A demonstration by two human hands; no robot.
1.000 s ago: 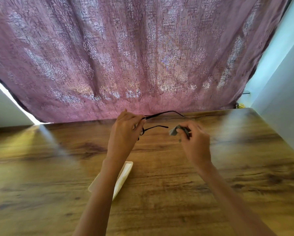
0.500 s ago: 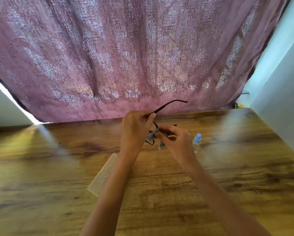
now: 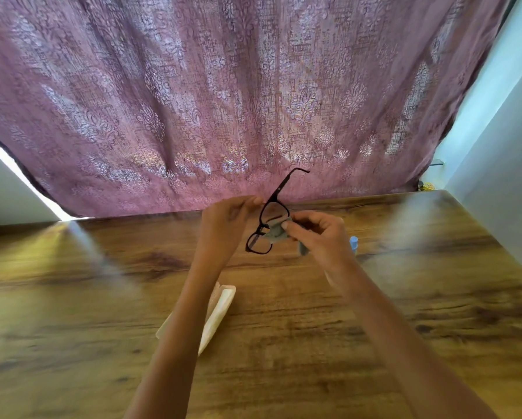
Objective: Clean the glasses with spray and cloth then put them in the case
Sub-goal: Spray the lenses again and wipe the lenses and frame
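Black-framed glasses (image 3: 276, 196) are held up above the wooden table (image 3: 314, 328), one temple arm sticking up towards the curtain. My left hand (image 3: 223, 228) grips the frame at its left side. My right hand (image 3: 320, 237) pinches a small grey cloth (image 3: 276, 231) against the upper lens. A cream case (image 3: 220, 306) lies on the table below my left forearm, which hides part of it. The blue cap of the spray bottle (image 3: 353, 241) peeks out behind my right hand; the bottle's body is hidden.
A mauve patterned curtain (image 3: 223, 101) hangs along the table's far edge. Pale walls (image 3: 501, 146) stand close on the right, and the table's right edge runs along them. A small yellow item (image 3: 426, 186) sits at the far right corner.
My hands came together from apart. The glasses turned from lying flat to standing on end, one arm pointing up, and the cloth now presses on a lens.
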